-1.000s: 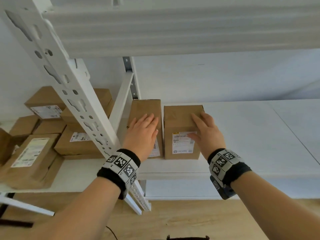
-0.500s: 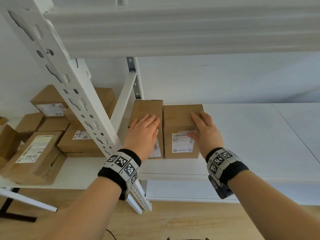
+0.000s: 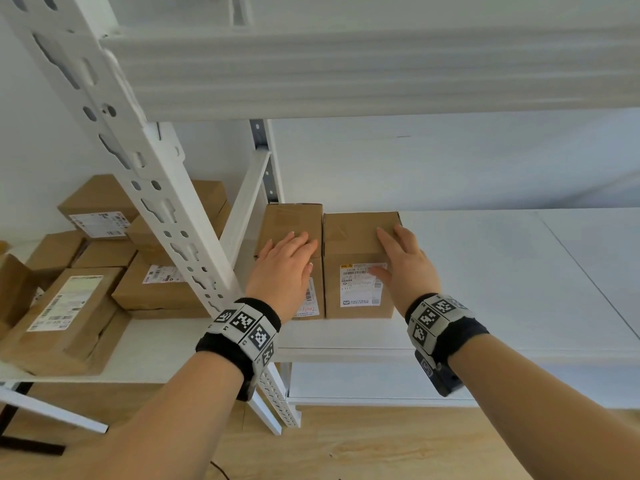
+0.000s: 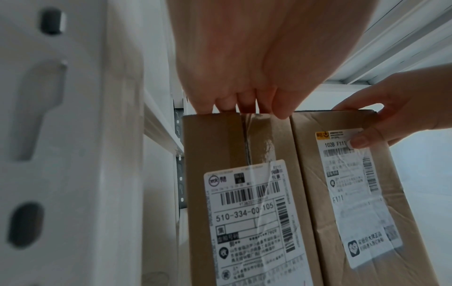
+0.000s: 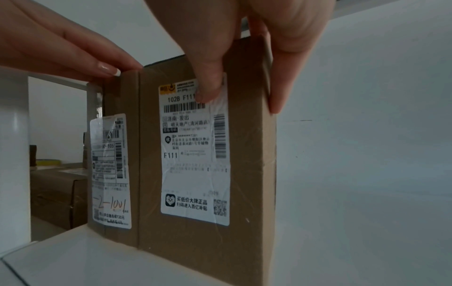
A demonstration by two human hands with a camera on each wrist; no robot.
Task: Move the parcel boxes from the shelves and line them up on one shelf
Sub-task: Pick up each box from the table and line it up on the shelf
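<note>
Two brown parcel boxes stand side by side, touching, at the left end of the white shelf (image 3: 502, 289). My left hand (image 3: 292, 245) lies flat on top of the left box (image 3: 294, 220), fingers straight. My right hand (image 3: 398, 258) holds the right box (image 3: 353, 237). Its fingers lie over the top, and the thumb presses the front label (image 3: 360, 292). In the right wrist view one finger (image 5: 276, 92) runs down the right edge of that box (image 5: 244, 154). The left wrist view shows my left fingertips (image 4: 244, 108) at the top front edge of the left box (image 4: 232, 151).
A white perforated upright (image 3: 156, 188) and a slanted brace (image 3: 246, 202) stand just left of the boxes. Beyond them, several more brown parcels (image 3: 162, 285) are piled on the neighbouring shelf. An upper shelf (image 3: 346, 71) hangs overhead. Bare shelf surface stretches to the right.
The right box has slid left under my right hand, and the small gap to the left box has closed. Both hands have stayed on top of their boxes.
</note>
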